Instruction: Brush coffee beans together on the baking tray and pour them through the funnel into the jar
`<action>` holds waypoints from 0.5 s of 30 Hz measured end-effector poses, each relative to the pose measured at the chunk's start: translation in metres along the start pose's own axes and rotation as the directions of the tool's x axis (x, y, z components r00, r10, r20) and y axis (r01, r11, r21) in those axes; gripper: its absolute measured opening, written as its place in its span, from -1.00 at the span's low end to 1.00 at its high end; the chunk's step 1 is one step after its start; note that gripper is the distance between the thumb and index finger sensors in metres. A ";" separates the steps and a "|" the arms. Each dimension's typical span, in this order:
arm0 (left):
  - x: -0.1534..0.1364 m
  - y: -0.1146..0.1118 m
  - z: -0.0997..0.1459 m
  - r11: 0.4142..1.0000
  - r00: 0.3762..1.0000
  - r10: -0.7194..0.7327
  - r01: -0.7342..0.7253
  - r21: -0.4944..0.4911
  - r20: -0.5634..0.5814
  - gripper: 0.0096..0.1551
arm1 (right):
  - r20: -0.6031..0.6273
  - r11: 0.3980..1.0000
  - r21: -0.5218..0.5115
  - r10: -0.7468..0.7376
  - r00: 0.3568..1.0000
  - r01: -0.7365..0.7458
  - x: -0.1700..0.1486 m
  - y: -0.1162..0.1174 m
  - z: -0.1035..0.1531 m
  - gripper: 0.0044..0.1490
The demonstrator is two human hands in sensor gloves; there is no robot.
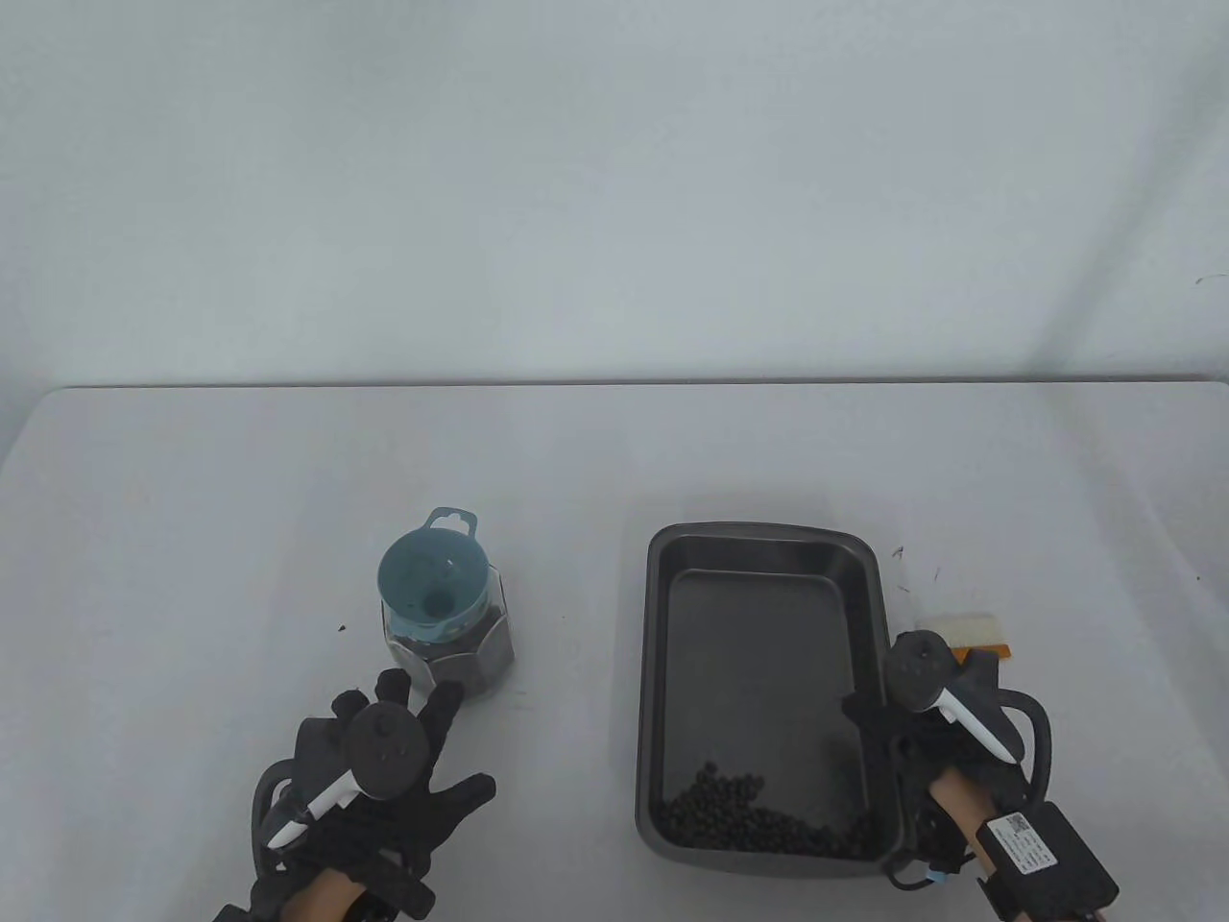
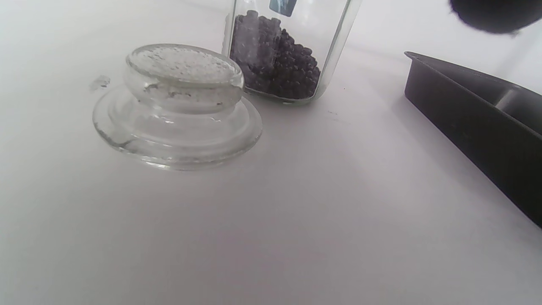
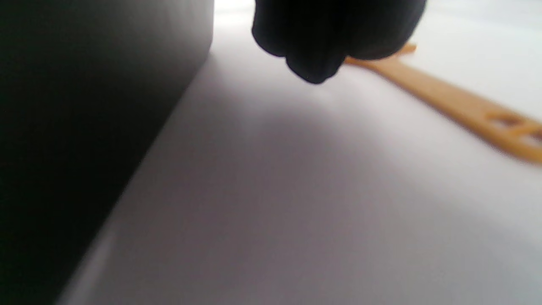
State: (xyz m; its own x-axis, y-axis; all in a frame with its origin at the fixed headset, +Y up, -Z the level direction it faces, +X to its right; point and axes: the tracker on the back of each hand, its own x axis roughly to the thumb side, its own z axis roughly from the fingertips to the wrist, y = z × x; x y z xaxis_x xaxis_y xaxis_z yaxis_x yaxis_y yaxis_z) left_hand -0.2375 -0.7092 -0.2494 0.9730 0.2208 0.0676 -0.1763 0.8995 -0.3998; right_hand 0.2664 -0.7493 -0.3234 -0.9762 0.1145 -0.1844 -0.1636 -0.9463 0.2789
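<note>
White table (image 1: 240, 499), glass lid (image 2: 177, 108) beside jar (image 2: 288, 51), brush (image 1: 975, 637) behind right hand (image 1: 946, 715)

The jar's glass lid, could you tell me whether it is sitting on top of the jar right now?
No, the glass lid lies on the table beside the jar, which carries the funnel instead.

My right hand's gloved fingers (image 3: 326, 38) hang at top, just above the pale desk (image 3: 296, 190); the dark tray wall (image 3: 84, 127) fills my left, an orange brush handle (image 3: 457, 106) lies right.
</note>
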 end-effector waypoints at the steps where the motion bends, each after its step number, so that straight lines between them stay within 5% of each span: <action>1: 0.000 0.000 0.000 1.000 1.000 -0.001 0.001 0.001 -0.001 0.13 | -0.009 1.000 0.023 -0.018 1.000 0.019 -0.001 0.003 -0.001 0.17; 8: 0.000 0.000 0.001 1.000 1.000 -0.010 0.010 0.009 -0.010 0.14 | -0.009 0.999 0.039 -0.006 1.000 0.006 0.001 0.005 -0.003 0.04; 15: -0.001 0.000 0.001 1.000 1.000 -0.008 0.008 0.010 -0.013 0.13 | 0.016 0.996 0.040 -0.076 0.997 0.076 -0.002 0.004 -0.006 -0.41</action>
State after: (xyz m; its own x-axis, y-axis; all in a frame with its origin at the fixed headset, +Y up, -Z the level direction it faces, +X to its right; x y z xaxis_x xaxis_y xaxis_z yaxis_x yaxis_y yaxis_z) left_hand -0.2381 -0.7089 -0.2490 0.9762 0.2086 0.0592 -0.1698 0.9051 -0.3899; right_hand 0.2687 -0.7551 -0.3271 -0.9630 0.1910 -0.1902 -0.2425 -0.9220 0.3018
